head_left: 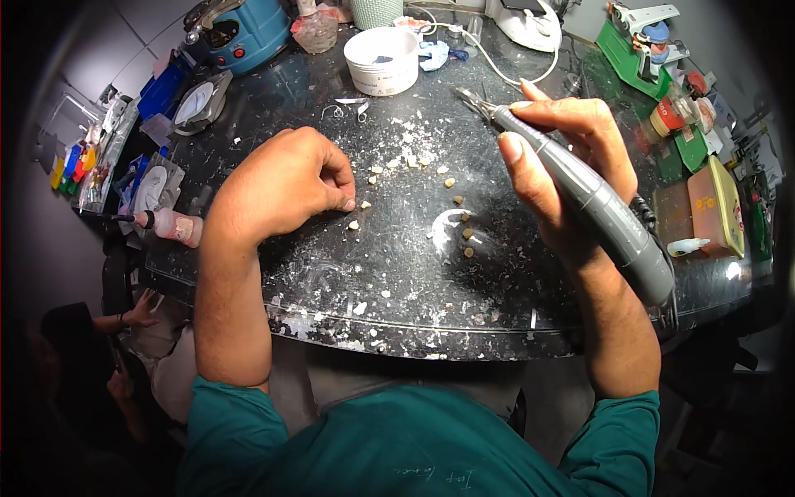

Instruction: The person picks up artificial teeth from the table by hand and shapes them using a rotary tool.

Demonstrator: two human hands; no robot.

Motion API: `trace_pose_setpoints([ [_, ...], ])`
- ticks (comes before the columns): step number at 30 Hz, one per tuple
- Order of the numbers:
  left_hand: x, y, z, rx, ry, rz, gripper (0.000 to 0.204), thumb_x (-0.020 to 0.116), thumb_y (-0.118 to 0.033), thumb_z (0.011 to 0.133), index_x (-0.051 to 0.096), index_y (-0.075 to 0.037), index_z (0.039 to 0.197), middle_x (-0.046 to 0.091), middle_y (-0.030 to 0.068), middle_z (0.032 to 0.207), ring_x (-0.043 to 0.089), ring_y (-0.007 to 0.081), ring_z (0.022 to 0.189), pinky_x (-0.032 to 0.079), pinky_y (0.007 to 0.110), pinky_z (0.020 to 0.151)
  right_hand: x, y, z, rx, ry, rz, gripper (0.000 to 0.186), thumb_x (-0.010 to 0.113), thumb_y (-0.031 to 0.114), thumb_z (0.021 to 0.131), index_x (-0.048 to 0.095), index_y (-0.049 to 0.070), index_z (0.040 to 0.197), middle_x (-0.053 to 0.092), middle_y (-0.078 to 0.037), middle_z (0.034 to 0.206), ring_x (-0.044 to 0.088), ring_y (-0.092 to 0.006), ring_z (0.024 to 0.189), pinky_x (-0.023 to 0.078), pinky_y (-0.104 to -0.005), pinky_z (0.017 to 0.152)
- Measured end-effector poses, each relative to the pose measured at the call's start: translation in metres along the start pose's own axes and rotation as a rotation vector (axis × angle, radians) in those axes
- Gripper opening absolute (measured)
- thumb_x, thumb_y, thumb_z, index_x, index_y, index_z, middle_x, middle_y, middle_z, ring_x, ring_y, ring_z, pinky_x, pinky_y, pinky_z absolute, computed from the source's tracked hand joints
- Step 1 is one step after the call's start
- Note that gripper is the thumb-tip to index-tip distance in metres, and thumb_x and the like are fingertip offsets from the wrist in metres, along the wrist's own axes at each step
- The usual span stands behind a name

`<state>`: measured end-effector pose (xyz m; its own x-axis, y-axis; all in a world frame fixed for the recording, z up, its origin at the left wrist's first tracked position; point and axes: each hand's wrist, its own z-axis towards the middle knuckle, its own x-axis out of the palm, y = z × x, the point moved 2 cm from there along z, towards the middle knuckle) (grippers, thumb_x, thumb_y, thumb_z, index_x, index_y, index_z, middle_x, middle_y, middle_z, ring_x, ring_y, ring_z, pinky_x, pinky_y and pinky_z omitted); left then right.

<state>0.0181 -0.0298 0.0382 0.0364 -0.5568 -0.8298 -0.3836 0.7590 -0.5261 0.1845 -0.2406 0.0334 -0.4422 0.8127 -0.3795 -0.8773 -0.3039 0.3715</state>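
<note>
In my right hand [571, 149] is a grey rotary handpiece [592, 195], held like a pen and slanting toward the far left. Thin metal parts [476, 102] stick out past its front end; their exact shape is hard to make out. Small tooth-shaped pieces, pale to brownish, lie in an arch on the dark table, among them a pale piece [354, 225] and a brown piece [469, 252]. My left hand [286, 182] rests at the arch's left side with curled fingers. Its fingertips touch down beside another pale piece [366, 205]; whatever they pinch is hidden.
White crumbs cover the black tabletop [389, 282]. Farther back stand a white tub [381, 62] and a blue machine [248, 33]. A pink bottle [177, 227] is at left, a yellow-lidded box [716, 207] at right. A person's hand [142, 309] shows at lower left.
</note>
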Motion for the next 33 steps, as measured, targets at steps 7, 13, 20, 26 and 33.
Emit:
trace_pose_setpoints([
  [7,-0.018,-0.006,-0.003,0.133,-0.003,-0.302,0.013,0.079,-0.007,0.079,0.073,0.002,0.086,0.072,0.0051,0.082,0.066,0.0104,0.084,0.05,0.027,0.08,0.005,0.001,0.0,0.045,-0.12,0.09,0.029,0.083,0.006,0.077,0.069,0.001,0.101,0.072,-0.01,0.093,0.072,-0.0186,0.086,0.057,-0.0321,0.082],
  [13,0.008,-0.041,-0.005,0.389,-0.163,-1.001,0.013,0.079,-0.004,0.083,0.072,0.001,0.094,0.072,0.0079,0.093,0.067,0.0137,0.089,0.052,0.027,0.084,0.01,0.018,-0.002,-0.105,-0.031,0.376,0.042,0.081,0.008,0.083,0.06,-0.001,0.118,0.072,-0.017,0.101,0.073,-0.025,0.09,0.059,-0.0355,0.079],
  [20,0.041,-0.052,0.004,0.47,-0.116,-1.442,0.014,0.07,-0.003,0.093,0.068,0.004,0.105,0.073,0.0133,0.102,0.071,0.0162,0.098,0.054,0.029,0.092,0.014,0.016,-0.002,-0.241,-0.045,0.134,0.049,0.084,-0.009,0.074,0.059,0.0,0.115,0.073,-0.017,0.1,0.074,-0.0277,0.092,0.06,-0.036,0.078],
  [26,0.05,-0.057,-0.002,0.425,-0.13,-1.554,0.022,0.066,-0.003,0.094,0.068,0.004,0.115,0.073,0.0173,0.108,0.071,0.0227,0.099,0.053,0.039,0.101,0.013,0.012,-0.001,-0.22,-0.095,0.167,0.048,0.083,-0.008,0.076,0.058,-0.001,0.117,0.072,-0.016,0.1,0.074,-0.0254,0.09,0.06,-0.0341,0.077],
  [33,0.053,-0.056,-0.005,0.395,-0.143,-1.612,0.02,0.068,0.0,0.093,0.069,0.005,0.112,0.074,0.0182,0.106,0.072,0.023,0.099,0.056,0.035,0.095,0.005,0.026,0.002,-0.086,-0.143,0.21,0.043,0.083,-0.003,0.072,0.07,0.002,0.112,0.075,-0.011,0.101,0.073,-0.0259,0.088,0.058,-0.0348,0.078],
])
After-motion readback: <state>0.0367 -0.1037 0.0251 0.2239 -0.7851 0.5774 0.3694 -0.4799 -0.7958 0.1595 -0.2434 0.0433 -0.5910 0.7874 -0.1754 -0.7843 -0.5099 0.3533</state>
